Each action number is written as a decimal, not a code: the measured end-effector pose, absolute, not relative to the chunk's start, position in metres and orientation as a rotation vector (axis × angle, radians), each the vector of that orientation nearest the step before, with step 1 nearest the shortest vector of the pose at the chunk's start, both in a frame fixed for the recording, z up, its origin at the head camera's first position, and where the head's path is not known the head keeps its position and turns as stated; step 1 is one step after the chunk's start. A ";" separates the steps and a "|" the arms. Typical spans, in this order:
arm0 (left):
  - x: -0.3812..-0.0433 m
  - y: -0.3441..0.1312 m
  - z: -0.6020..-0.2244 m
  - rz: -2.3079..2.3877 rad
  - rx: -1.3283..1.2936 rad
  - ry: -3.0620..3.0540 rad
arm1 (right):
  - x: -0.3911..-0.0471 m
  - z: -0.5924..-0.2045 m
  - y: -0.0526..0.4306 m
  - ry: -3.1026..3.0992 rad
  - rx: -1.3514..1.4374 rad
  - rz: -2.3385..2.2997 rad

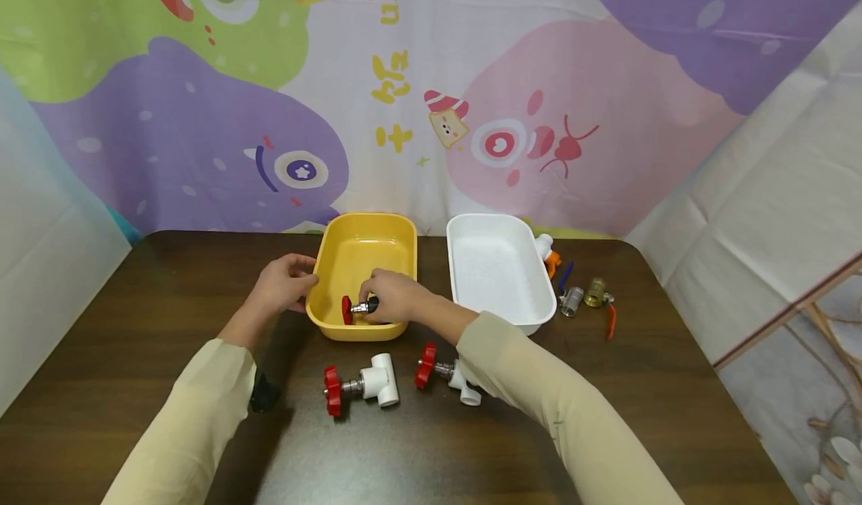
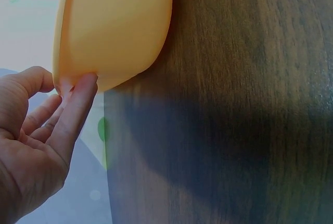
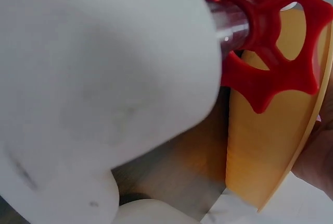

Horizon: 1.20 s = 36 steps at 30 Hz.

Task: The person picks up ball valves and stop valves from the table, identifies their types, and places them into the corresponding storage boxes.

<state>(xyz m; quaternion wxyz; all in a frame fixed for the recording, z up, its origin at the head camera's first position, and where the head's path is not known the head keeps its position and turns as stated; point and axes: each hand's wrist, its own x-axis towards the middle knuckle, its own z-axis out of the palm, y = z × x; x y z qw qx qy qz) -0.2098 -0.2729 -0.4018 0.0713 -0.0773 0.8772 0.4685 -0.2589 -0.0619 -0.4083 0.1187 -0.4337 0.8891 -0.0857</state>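
A yellow tray [image 1: 367, 247] stands on the table. My left hand [image 1: 281, 284] pinches its left rim, with thumb and fingers at the wall in the left wrist view. Inside the tray's near end, my right hand [image 1: 393, 295] grips a small valve with a red handwheel [image 1: 346, 310], a metal stem and a dark part by the fingers; the rest of the valve is hidden by the hand. In front of the tray lies a white tee valve with a red handwheel [image 1: 379, 380]. A similar white valve [image 1: 465, 385] lies under my right forearm, large in the right wrist view.
A white tray [image 1: 498, 265] stands right of the yellow one. Beside it lie a white valve with an orange handle [image 1: 545, 247], a clear-bodied valve with a blue handle [image 1: 572, 301] and a yellowish one with an orange-red handle [image 1: 595, 292]. A patterned curtain [image 1: 417, 183] hangs behind the table.
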 end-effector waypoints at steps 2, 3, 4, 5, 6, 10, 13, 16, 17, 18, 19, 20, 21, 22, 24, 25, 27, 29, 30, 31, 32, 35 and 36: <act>-0.210 -0.273 -0.402 1.417 -0.228 2.636 | -0.259 -0.408 -0.063 2.594 -1.263 -0.244; -0.209 -0.273 -0.402 1.418 -0.229 2.636 | -0.259 -0.408 -0.063 2.590 -1.262 -0.239; -0.209 -0.273 -0.402 1.416 -0.230 2.638 | -0.259 -0.408 -0.063 2.586 -1.262 -0.227; -0.210 -0.273 -0.402 1.421 -0.232 2.636 | -0.259 -0.407 -0.063 2.581 -1.259 -0.214; -0.210 -0.273 -0.402 1.421 -0.231 2.636 | -0.258 -0.407 -0.063 2.577 -1.256 -0.198; -0.210 -0.271 -0.402 1.418 -0.232 2.642 | -0.258 -0.404 -0.064 2.561 -1.245 -0.144; -0.210 -0.271 -0.401 1.419 -0.232 2.642 | -0.258 -0.402 -0.064 2.547 -1.235 -0.128; -0.210 -0.272 -0.401 1.424 -0.230 2.638 | -0.258 -0.401 -0.065 2.537 -1.234 -0.113; -0.210 -0.272 -0.401 1.423 -0.231 2.637 | -0.258 -0.401 -0.065 2.534 -1.237 -0.108; -0.210 -0.272 -0.401 1.423 -0.235 2.636 | -0.259 -0.402 -0.065 2.531 -1.238 -0.105; -0.210 -0.272 -0.402 1.422 -0.236 2.635 | -0.259 -0.402 -0.066 2.529 -1.244 -0.099; -0.210 -0.272 -0.402 1.421 -0.241 2.635 | -0.259 -0.403 -0.066 2.528 -1.248 -0.091; -0.210 -0.272 -0.402 1.421 -0.241 2.633 | -0.260 -0.403 -0.066 2.527 -1.255 -0.083; -0.210 -0.272 -0.403 1.419 -0.246 2.632 | -0.260 -0.404 -0.066 2.526 -1.260 -0.075; -0.210 -0.271 -0.403 1.420 -0.247 2.626 | -0.261 -0.405 -0.066 2.523 -1.268 -0.059; -0.210 -0.271 -0.404 1.419 -0.246 2.625 | -0.261 -0.406 -0.066 2.522 -1.273 -0.050; -0.210 -0.271 -0.404 1.417 -0.242 2.624 | -0.261 -0.406 -0.066 2.520 -1.282 -0.048; -0.211 -0.272 -0.404 1.413 -0.245 2.626 | -0.261 -0.406 -0.066 2.520 -1.287 -0.048; -0.211 -0.272 -0.404 1.412 -0.250 2.628 | -0.261 -0.406 -0.066 2.520 -1.288 -0.050; -0.211 -0.272 -0.404 1.411 -0.248 2.630 | -0.261 -0.406 -0.066 2.522 -1.287 -0.052; -0.211 -0.272 -0.404 1.411 -0.248 2.633 | -0.261 -0.406 -0.066 2.525 -1.286 -0.055; -0.211 -0.273 -0.406 1.417 -0.246 2.632 | -0.261 -0.407 -0.067 2.530 -1.276 -0.058; -0.211 -0.273 -0.406 1.420 -0.248 2.630 | -0.261 -0.407 -0.067 2.528 -1.273 -0.065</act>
